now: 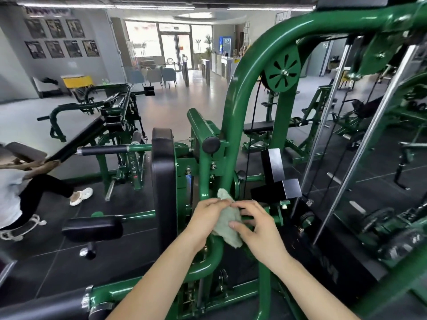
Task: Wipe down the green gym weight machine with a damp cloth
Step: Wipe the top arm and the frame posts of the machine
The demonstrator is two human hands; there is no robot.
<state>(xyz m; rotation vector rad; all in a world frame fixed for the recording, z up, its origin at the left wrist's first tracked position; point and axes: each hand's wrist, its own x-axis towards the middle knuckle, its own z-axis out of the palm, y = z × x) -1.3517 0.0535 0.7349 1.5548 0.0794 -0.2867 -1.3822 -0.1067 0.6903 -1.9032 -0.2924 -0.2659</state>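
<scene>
The green weight machine fills the middle and right of the head view, its curved frame tube rising from low centre to the top right. A pale green cloth is bunched against the tube's lower part. My left hand grips the cloth from the left, fingers curled over its top. My right hand pinches the cloth from the right, thumb on its front and fingers behind it. Both forearms reach in from the bottom edge.
A black upright back pad stands just left of my hands, with a black seat pad lower left. Black weight blocks sit right of the tube. A person is on a neighbouring machine at far left. Chrome guide rods rise on the right.
</scene>
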